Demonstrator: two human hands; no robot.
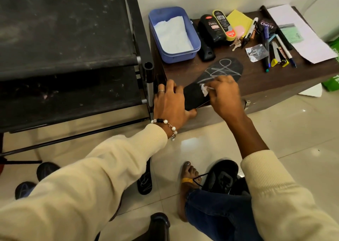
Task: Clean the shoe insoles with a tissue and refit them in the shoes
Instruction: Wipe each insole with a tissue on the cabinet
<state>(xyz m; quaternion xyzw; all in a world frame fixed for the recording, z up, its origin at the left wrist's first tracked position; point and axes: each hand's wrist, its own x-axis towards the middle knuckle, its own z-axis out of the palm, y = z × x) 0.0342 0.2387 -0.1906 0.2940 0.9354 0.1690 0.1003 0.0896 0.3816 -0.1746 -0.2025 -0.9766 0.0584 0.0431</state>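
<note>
Left hand (169,101) pinning overhanging insole (211,83) heel, right hand (222,94) pinching tissue (205,90); hard wiping risks sliding it off surface (266,75).

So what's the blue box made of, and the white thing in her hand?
The blue box looks like plastic: smooth, slightly shiny, with rounded moulded edges. The white wad pinched in the right hand looks like soft tissue paper, crumpled and matte, like the white sheets lying in the box.
</note>
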